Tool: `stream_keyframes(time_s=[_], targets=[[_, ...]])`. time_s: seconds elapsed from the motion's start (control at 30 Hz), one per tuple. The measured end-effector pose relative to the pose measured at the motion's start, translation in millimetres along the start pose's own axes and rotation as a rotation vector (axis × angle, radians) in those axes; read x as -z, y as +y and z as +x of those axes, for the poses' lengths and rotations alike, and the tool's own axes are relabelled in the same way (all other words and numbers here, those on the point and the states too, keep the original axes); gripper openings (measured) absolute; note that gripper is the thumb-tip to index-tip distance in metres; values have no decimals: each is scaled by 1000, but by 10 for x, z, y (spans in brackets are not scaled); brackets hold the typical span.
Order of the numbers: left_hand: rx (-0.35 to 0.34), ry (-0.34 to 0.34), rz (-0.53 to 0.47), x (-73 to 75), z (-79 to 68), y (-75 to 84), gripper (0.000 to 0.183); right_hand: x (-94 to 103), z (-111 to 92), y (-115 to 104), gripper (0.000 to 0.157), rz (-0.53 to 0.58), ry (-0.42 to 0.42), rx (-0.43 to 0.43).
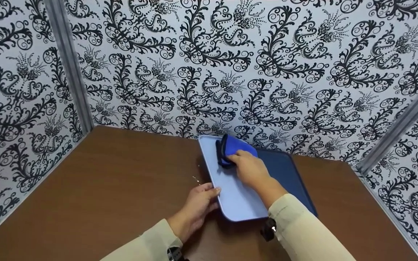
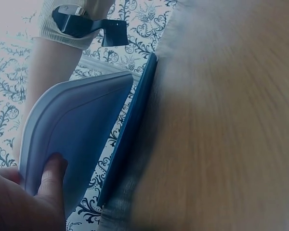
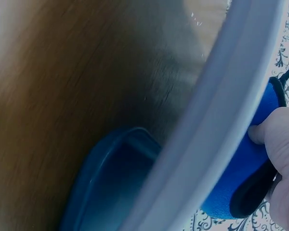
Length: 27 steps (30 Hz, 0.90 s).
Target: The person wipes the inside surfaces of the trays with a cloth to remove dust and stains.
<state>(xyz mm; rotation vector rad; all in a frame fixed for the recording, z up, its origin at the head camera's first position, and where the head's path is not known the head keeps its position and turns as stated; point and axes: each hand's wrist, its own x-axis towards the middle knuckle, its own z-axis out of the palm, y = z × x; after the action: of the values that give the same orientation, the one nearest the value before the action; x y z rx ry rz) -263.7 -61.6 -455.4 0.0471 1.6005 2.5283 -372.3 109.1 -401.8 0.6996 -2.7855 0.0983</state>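
A light blue tray [image 1: 243, 207] is tilted up off the table. My left hand [image 1: 196, 208] grips its near left edge, thumb on the top face; in the left wrist view, fingers [image 2: 52, 175] press against the tray's underside. With my right hand [image 1: 250, 168] I hold a folded blue cloth [image 1: 235, 144] with black edging against the tray's upper surface. The right wrist view shows the cloth [image 3: 253, 156] bunched in that hand [image 3: 285, 149], beside the tray's rim [image 3: 221, 101]. Below and to the right lies a dark blue tray [image 1: 285, 174], partly covered by the light one.
The brown wooden table [image 1: 132, 188] spreads to the left and front. Some small shiny wet-looking spots [image 1: 196, 179] lie on it left of the light tray. A patterned black-and-white wall [image 1: 209, 72] stands close behind the trays, with side walls left and right.
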Motion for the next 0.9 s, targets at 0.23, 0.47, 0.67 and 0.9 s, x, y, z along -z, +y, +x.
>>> stream_keyframes(time_s=[0.23,0.47,0.67,0.9], targets=[[-2,-17,6,-9,-11,0,34,3,31,8,45,6,-6,-34],[-8,-33,9,-23,-16,1,34,2,54,-75,41,-8,49,23],[-9,-37,6,-28,-18,15,33,23,69,-176,44,22,83,68],[-1,-32,1,-24,-25,23,34,45,71,-236,49,58,62,118]])
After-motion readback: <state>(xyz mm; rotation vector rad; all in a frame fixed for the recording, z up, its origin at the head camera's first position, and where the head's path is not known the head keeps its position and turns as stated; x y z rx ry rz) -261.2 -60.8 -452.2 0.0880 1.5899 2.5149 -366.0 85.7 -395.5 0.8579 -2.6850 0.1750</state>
